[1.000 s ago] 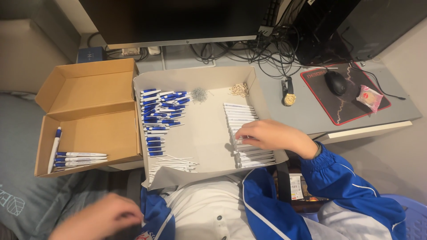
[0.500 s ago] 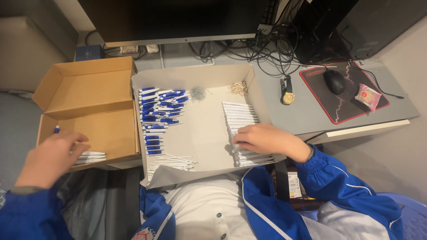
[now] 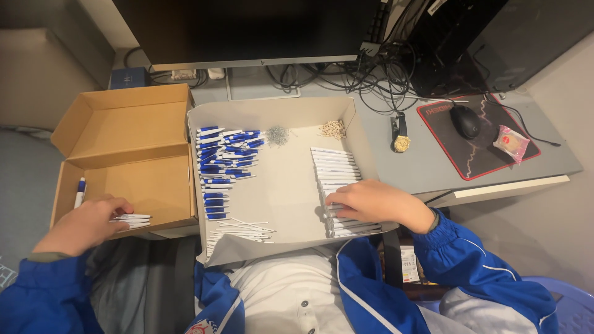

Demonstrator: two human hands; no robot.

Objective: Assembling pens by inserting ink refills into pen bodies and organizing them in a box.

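Left hand on boxed pens — right hand on white barrels.

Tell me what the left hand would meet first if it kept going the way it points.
Probably the white pens at the left hand's fingertips, lying inside the brown cardboard box; contact is unclear.

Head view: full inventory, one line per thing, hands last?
Cardboard box: one, brown, open, left.
Assembled pens: a few, white, in that box; one blue-tipped pen at its left wall.
Tray: one, grey, shallow, centre.
Blue pen parts: many, tray left.
Pen barrels: a stack, white, tray right.
Thin refills: a bunch, white, tray front.
Springs: small pile, tray back.
Monitor: one, black, behind.
Wristwatch: one, gold-faced, desk.
Mouse: one, black, on red-edged pad.
Left hand: on the assembled pens.
Right hand: on the pen barrels.
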